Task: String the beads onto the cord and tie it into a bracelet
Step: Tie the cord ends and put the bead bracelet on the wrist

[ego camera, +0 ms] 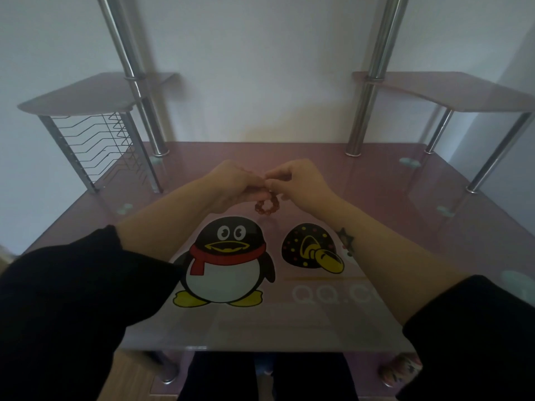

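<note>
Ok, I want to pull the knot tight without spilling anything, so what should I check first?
1. Beads form a closed ring: ok, the bead loop hangs under both hands.
2. Left hand holds the loop's top: ok.
3. Right hand pinches at the same spot: ok.
4. Cord ends and knot: cannot tell, hidden in the grip.
5. Desk lies under the loop to catch a drop: ok.
</note>
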Action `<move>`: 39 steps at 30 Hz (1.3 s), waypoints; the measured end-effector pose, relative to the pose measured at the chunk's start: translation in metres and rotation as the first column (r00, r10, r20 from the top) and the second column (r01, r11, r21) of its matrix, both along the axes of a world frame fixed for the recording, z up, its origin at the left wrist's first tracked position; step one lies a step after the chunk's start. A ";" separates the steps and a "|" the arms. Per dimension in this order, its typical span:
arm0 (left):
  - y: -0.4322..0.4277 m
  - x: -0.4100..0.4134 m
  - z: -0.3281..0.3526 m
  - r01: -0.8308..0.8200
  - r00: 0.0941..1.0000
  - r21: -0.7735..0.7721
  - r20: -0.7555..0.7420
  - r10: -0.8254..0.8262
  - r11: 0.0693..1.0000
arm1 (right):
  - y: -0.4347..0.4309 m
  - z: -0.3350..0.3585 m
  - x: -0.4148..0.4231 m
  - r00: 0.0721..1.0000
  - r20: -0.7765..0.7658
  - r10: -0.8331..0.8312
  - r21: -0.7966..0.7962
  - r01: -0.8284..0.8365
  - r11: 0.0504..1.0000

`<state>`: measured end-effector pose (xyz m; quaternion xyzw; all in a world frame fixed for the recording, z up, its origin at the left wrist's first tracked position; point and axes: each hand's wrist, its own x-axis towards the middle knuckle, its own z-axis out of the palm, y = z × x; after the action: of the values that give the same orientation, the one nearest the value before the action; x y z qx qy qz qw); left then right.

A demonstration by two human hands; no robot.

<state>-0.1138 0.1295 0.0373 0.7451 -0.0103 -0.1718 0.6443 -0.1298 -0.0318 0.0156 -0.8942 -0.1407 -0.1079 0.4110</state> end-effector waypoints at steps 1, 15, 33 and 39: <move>0.000 0.000 0.001 0.004 1.000 -0.005 -0.004 -0.004 1.000 | -0.001 0.000 0.000 1.000 -0.003 -0.013 0.025 0.013 1.000; 0.002 -0.001 0.004 -0.042 0.977 -0.225 -0.213 -0.007 0.973 | -0.005 0.002 -0.005 0.989 0.107 -0.104 0.038 0.100 0.994; 0.006 0.008 -0.001 0.029 0.995 0.042 0.089 -0.033 0.999 | -0.004 -0.005 -0.006 0.998 -0.056 0.037 0.333 -0.017 0.943; 0.003 0.006 -0.007 -0.077 0.906 0.248 0.421 -0.035 0.966 | -0.005 -0.005 -0.005 0.995 -0.096 0.006 0.361 0.029 0.932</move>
<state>-0.1081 0.1324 0.0304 0.8422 -0.1187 0.0002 0.5260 -0.1347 -0.0367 0.0105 -0.8082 -0.0937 -0.0916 0.5742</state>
